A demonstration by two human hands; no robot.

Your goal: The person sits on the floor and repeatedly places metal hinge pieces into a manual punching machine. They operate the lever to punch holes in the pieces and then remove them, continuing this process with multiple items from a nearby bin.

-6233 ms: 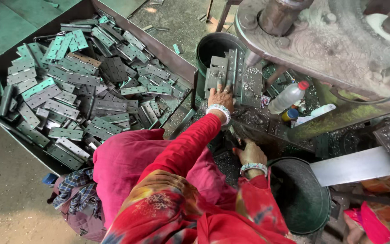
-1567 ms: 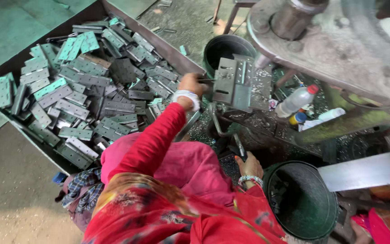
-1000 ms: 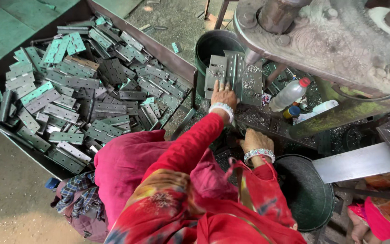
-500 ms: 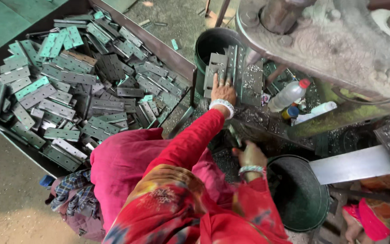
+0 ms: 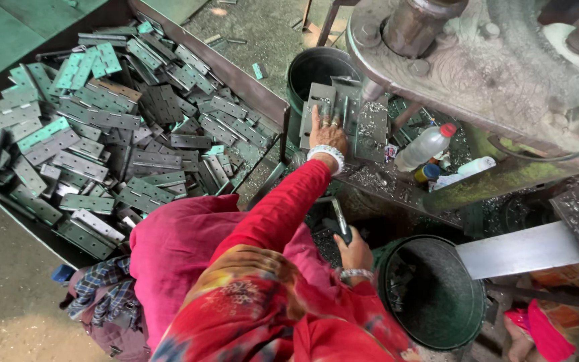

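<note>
Two hands: left hand [image 5: 327, 134] flat, fingers spread on grey hinge plates [image 5: 343, 121]; right hand [image 5: 354, 251] gripping dark tool [image 5: 338, 224].

A big heap of grey and green metal hinge plates [image 5: 95, 127] fills a low open bin [image 5: 222, 67] on the floor. A clear plastic bottle with a red cap [image 5: 423, 146] lies by a white tube [image 5: 467, 171] among metal shavings. Below stands a dark green bucket [image 5: 437, 295]; a black bucket [image 5: 316, 67] sits farther back beside the heavy grey machine [image 5: 477, 60]
</note>
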